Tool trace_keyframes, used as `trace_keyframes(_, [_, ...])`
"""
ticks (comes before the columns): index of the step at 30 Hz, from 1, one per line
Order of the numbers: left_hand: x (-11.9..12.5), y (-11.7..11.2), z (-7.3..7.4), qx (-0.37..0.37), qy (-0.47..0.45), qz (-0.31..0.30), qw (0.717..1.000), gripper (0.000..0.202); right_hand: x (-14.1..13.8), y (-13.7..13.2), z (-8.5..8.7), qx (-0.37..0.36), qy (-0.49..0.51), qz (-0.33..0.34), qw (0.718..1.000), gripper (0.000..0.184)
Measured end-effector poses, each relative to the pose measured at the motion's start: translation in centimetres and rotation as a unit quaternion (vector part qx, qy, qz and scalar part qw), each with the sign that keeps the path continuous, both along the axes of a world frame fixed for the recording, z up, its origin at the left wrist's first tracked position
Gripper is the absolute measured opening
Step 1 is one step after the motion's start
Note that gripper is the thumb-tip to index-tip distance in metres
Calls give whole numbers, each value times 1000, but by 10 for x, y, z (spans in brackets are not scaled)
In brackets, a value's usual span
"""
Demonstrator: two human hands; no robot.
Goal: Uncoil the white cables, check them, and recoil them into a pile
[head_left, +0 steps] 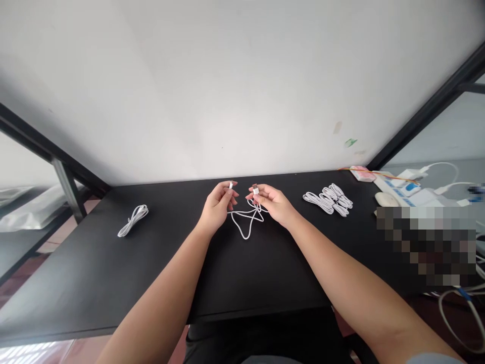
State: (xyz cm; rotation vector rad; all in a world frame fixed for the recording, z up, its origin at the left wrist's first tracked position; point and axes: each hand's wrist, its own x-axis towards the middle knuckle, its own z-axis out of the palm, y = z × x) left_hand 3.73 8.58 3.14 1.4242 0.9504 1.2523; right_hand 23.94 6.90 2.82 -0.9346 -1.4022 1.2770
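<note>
Left of the thin, looped white cable (pixel 246 237) over the black worktop (pixel 242 283), the left hand (pixel 221 202) pinches a slim white plug (pixel 231 185). Right of it, the right hand (pixel 269 198) pinches an upright, metal-tipped white plug (pixel 255 190).

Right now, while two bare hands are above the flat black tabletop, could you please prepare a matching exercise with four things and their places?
Things
1. Loosely looped white cable
2. Single bundled white cable
3. Grouped bundles of white cable
4. Small green patch

Places
A. On the pale wall
B. On the flat black tabletop, right of both hands
C. On the flat black tabletop, left of both hands
D. Between the left hand and the right hand

Pairs: 1-D, 2-C, 3-B, 4-A
</note>
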Motion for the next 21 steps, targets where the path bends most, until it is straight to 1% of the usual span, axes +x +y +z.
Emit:
trace_keyframes(3, [3,-2,-1,-1,22,-3,1000,28,-3,0,-3,-4,-7,-3,1000,30])
trace_keyframes(6, [9,-6,-2,-27,13,-15,999,30,-4,1,-7,-1,-21,-20,1000,31])
trace_keyframes(8, [13,-9,-2,-39,9,-23,999,32,-4,1,-10,12,-38,-31,999,31])
trace_keyframes(10, [15,-11,-3,-32,21,-21,999,33,-4,2,-12,33,-71,-43,996,30])
trace_keyframes(13, [15,-12,-7,-9,53,9,999,33,-3,3,-15,66,-119,-79,988,29])
trace_keyframes(16, [13,-11,-9,-7,72,49,996,34,-2,5,-17,85,-121,-112,983,29])
trace_keyframes(21, [10,-10,-9,-15,65,102,993,33,-1,6,-20,47,-90,-112,989,34])
